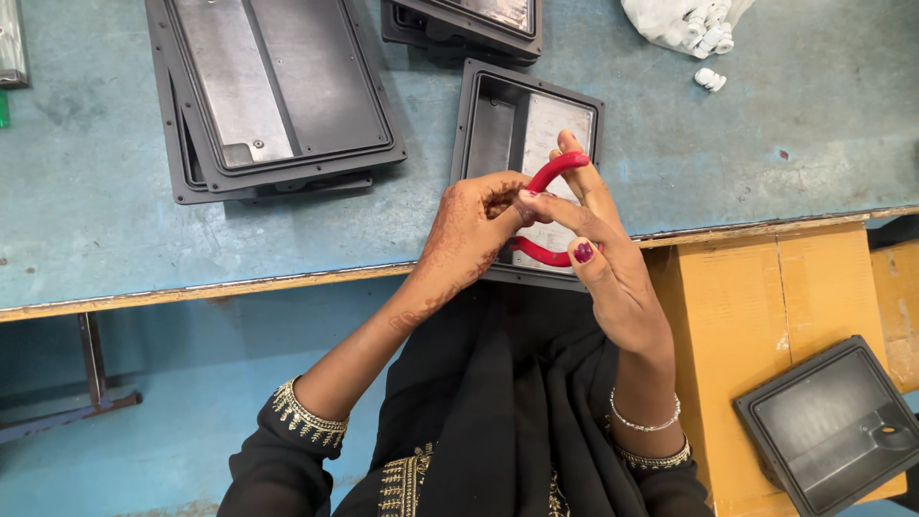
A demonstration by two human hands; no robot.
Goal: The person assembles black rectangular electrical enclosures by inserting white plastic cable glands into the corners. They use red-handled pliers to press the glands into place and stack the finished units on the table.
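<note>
Red tool: both hands hold a small tool with two red handles (553,172). The handles look smooth and rubbery and bend in a curve. Its working end is hidden in the hands, so I cannot tell what kind it is.
Which way: the handles point away from the person and to the right. One sits high, one sits low.
Left hand (471,233): its fingers pinch the part where the handles meet.
Right hand (605,251): its fingers wrap round the handles, thumb on the lower one.
Where: the tool is up in the air, just over an open grey tray (525,123) at the near edge of the bench (766,144).
Bench: blue paint, worn and scratched.
Trays: dark grey, flat, rectangle shaped, with raised rims. A stack (273,91) lies to the left.
Bag: a clear bag of small white plastic bits (684,21) at the far right.
Box: a brown cardboard box (756,316) on the right carries another grey tray (833,426).
</note>
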